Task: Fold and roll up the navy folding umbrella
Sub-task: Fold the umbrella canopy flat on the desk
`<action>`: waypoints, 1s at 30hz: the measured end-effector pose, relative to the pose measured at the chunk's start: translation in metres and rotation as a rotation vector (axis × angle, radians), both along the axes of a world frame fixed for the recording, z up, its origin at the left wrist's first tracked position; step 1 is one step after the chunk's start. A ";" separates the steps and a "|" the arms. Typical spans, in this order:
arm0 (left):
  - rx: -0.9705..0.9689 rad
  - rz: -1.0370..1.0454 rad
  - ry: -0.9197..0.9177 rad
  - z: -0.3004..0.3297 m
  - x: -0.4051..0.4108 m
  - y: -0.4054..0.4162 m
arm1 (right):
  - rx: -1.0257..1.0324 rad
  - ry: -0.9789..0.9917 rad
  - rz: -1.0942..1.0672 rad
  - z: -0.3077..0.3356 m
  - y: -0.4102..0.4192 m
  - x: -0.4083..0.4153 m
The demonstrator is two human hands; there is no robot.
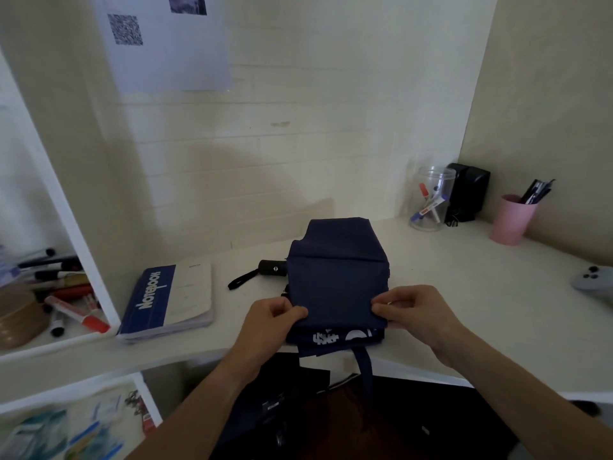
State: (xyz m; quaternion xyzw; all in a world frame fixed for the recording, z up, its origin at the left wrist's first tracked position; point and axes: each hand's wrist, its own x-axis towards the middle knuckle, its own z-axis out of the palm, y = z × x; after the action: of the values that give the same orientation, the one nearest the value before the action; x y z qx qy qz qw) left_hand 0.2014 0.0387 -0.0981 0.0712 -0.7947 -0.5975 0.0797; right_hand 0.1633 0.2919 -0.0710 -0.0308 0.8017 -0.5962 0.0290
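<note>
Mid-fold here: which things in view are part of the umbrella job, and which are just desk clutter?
Part of the job:
umbrella, navy canopy folded flat
handle, black, with wrist loop
strap, hanging over the desk edge
left hand and right hand, pinching the near fold

Just lying about:
notebook
jar of markers
pink cup
black box

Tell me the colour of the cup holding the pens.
Pink; the cup shows in the head view, back right.
</note>
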 end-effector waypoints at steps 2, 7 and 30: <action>-0.067 0.020 0.042 -0.005 0.002 -0.001 | 0.062 0.007 0.009 -0.005 0.003 0.000; -0.158 -0.058 0.166 -0.011 0.008 -0.008 | 0.235 0.069 0.063 -0.010 0.009 -0.004; -1.073 -0.264 0.358 -0.011 0.014 -0.030 | 1.129 0.496 0.608 -0.037 -0.009 -0.013</action>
State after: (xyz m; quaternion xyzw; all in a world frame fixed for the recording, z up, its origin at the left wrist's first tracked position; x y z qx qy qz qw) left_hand 0.2151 0.0089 -0.1089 -0.1811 -0.9626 -0.1187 0.1627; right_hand 0.1501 0.2832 -0.1076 -0.3701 0.9283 -0.0278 0.0219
